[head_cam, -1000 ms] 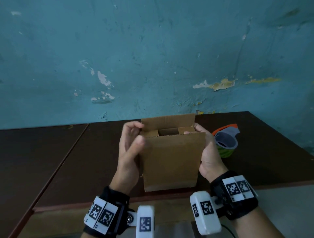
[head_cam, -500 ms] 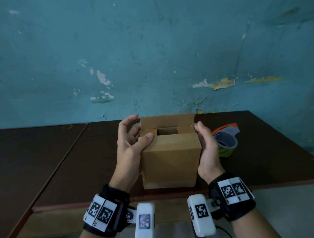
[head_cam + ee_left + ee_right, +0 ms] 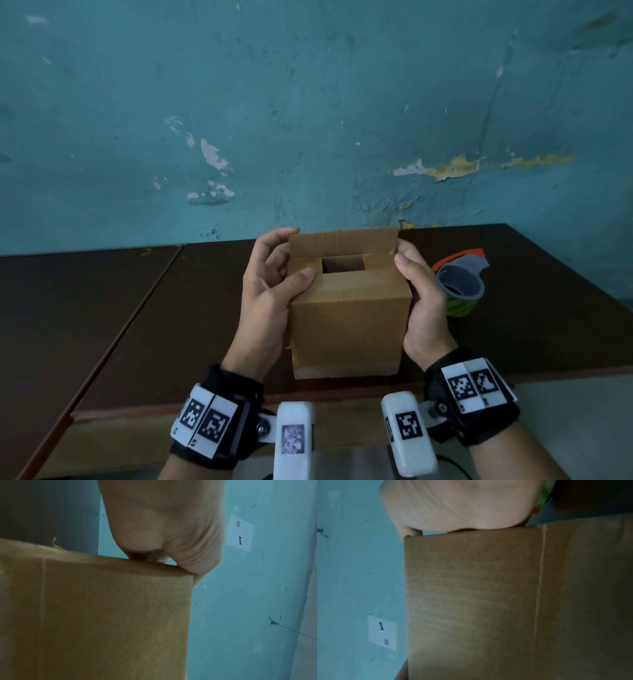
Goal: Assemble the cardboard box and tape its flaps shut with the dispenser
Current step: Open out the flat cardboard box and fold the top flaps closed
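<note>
From the head view, we are gripping the cardboard box (image 3: 349, 322) standing on the desk (image 3: 137, 325), left hand (image 3: 270, 291) and right hand (image 3: 421, 301) curling fingers round its sides, dispenser (image 3: 460, 284) just right. In the wrist views, our palms are pressing the box's edges.

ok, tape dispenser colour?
Orange and grey tape dispenser, green roll beneath; head view shows it best.

Dim, even light w/ soft shadows; head view sharp, both wrist views blurry, grainy.
</note>
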Demonstrator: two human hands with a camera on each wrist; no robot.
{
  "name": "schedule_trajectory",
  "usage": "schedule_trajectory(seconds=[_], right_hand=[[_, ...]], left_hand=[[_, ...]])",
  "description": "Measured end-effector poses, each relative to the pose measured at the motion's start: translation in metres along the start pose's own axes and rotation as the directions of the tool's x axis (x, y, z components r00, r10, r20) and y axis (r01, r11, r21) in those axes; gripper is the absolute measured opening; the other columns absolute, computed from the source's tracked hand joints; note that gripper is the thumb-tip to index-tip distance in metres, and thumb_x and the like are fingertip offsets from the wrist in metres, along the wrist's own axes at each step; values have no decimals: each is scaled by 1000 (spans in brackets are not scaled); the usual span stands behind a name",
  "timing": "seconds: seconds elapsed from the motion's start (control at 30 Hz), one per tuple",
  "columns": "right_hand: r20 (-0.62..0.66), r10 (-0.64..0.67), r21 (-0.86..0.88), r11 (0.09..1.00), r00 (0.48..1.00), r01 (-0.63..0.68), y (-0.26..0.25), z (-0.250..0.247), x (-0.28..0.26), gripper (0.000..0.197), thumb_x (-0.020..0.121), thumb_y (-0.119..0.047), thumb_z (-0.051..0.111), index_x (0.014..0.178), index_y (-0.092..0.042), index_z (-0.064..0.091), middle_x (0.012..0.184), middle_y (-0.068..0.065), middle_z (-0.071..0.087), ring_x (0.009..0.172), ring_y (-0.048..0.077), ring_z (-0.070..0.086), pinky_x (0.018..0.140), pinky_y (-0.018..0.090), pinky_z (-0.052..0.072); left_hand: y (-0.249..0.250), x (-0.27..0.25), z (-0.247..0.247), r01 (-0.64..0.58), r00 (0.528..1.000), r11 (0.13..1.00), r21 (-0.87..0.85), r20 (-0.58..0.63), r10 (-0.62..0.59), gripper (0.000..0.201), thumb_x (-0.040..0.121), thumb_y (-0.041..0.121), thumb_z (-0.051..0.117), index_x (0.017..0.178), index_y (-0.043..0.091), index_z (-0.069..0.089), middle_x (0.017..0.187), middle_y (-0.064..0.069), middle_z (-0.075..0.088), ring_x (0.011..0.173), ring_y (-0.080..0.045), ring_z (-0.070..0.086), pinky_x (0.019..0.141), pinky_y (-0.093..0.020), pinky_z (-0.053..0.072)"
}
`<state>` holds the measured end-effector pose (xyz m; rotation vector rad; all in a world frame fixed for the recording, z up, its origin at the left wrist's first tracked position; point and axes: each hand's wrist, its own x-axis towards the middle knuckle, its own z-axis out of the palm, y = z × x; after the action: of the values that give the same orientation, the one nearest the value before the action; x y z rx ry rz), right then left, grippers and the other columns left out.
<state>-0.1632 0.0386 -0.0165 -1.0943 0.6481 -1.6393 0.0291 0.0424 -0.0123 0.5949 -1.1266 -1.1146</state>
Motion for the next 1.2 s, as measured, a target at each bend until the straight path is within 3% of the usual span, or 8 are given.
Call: schedule_trajectory(seconds=[0.2,0.3,0.5,0.8,1.03,1.2], right_hand=[[-8,-101,-68,993,995,100,-3,-2,0,57,84,-35,59,134,-6,56,126,26,65,117,41,63,104,62,43],[13,-160,-137,977,987,161,-3,-2,0,50,87,-33,57,127,-3,60,129,20,67,124,41,60,110,69,37],[18,-194,-184,964,981,194,1,-3,1,27,91,-20,53,105,-1,66,121,16,72,123,33,63,111,66,36],[-15,-224,-219,952,974,216,4,-2,2,17,89,-13,57,91,0,68,110,15,75,115,28,67,108,53,46],[-37,-211,-233,952,977,197,6,-2,4,17,87,-10,54,88,1,67,109,16,75,113,28,68,106,54,47],[-48,-199,-226,957,979,183,7,-2,6,18,88,-12,52,80,-5,66,107,17,75,111,31,67,107,56,45]], left_hand=[[-1,0,-2,-12,1000,1000,-19,19,12,42,84,-4,69,121,13,59,112,-13,70,101,-29,65,83,-33,57],[0,-1,-3,-26,999,1000,14,26,26,27,85,-2,68,106,12,60,118,-16,72,108,-28,66,90,-37,56],[-3,-2,-1,-72,996,993,90,-53,77,12,84,2,71,90,7,63,118,-27,72,105,-23,67,90,-31,56],[-2,-2,0,-33,996,993,110,-81,42,12,85,8,73,78,9,62,112,-15,76,105,-19,69,87,-25,56],[-2,-1,5,7,998,995,99,-65,-1,12,86,7,62,95,13,57,107,-9,73,104,-20,65,91,-29,53],[-3,-2,6,85,995,993,87,-52,-81,23,87,14,59,109,12,60,121,-11,74,107,-18,67,90,-29,55]])
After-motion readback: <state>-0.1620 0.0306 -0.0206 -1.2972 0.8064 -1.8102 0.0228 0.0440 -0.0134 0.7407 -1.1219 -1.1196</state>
